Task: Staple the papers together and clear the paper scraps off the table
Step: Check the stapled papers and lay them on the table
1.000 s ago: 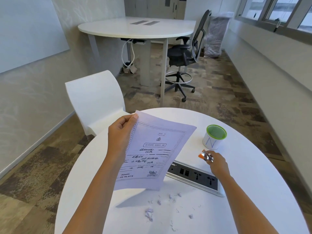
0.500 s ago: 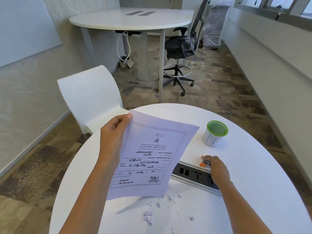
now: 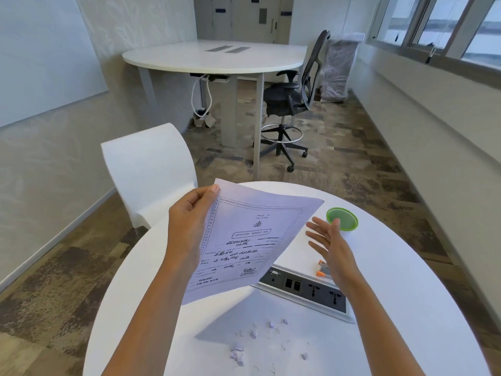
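Half a second ago my right hand was down on the small stapler; now it has let go and lifted, and the stapler lies alone on the table.

At the left of the frame sits a white chair [image 3: 151, 175] with a smooth, curved moulded back. Just right of it, my left hand [image 3: 189, 226] holds the papers [image 3: 249, 240] up above the table, thumb on the printed face near the top left corner, fingers hidden behind the sheets, pinching them along their left edge. The papers are thin, pale, with a decorative printed border and dark lines of script, tilted so the lower corner dips toward me.

Below them, in the lower centre, the paper scraps [image 3: 238, 354] lie scattered on the round, glossy white table [image 3: 406, 308]: small crumpled bits, with a few thin bent wires among them.

Right of centre a grey socket panel [image 3: 306, 289] is set in a white frame. Beyond it lies the stapler [image 3: 322, 268], metal with orange ends. My right hand [image 3: 333, 245] hovers over it, palm turned leftward, fingers spread and empty. Behind its fingertips stands a white cup [image 3: 342, 219] with a green mesh-like rim.
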The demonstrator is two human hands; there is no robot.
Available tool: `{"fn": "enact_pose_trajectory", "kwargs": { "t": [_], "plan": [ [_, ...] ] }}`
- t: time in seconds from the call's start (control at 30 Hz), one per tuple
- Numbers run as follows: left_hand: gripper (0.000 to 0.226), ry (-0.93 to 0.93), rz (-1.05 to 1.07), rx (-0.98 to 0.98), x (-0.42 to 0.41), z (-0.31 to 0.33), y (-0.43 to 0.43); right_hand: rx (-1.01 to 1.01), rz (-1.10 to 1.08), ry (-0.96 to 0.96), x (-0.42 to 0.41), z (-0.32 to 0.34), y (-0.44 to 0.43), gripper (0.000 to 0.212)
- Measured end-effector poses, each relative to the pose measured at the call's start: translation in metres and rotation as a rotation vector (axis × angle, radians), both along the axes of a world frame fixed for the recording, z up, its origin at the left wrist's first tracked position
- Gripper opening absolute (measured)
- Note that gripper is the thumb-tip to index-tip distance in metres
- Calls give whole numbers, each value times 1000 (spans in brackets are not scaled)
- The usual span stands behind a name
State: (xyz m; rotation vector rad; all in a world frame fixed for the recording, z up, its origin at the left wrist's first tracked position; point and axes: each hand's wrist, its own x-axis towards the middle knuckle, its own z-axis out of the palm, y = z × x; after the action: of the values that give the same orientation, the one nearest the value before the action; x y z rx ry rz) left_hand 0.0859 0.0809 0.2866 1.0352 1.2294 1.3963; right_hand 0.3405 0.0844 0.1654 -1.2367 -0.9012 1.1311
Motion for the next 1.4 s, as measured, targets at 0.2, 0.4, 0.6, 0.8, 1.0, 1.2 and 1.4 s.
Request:
{"fn": "enact_pose_trajectory", "kwargs": {
  "t": [0.2, 0.4, 0.6, 0.8, 1.0, 1.2, 1.4],
  "plan": [
    [17, -81, -7, -5, -3, 21, -20, 137, 52, -75, -26, 38, -20, 47],
    [19, -202, -54, -20, -9, 38, -39, 187, -35, -35, -32, 61, -35, 24],
    [20, -301, -89, -26, -11, 53, -56, 217, -132, 3, -40, 77, -49, 22],
    [23, -364, -107, -17, -7, 64, -74, 285, -523, -400, -63, 103, -67, 32],
    [19, -348, -56, 29, 6, 68, -92, 664, -325, -565, -132, 155, -113, 17],
    [25, -324, 36, 249, 23, 64, -114, 681, -219, -660, -163, 166, -124, 33],
    [30, -106, 62, 409, 23, 60, -125, 672, -200, -572, -157, 174, -131, 31]
  ]
}}
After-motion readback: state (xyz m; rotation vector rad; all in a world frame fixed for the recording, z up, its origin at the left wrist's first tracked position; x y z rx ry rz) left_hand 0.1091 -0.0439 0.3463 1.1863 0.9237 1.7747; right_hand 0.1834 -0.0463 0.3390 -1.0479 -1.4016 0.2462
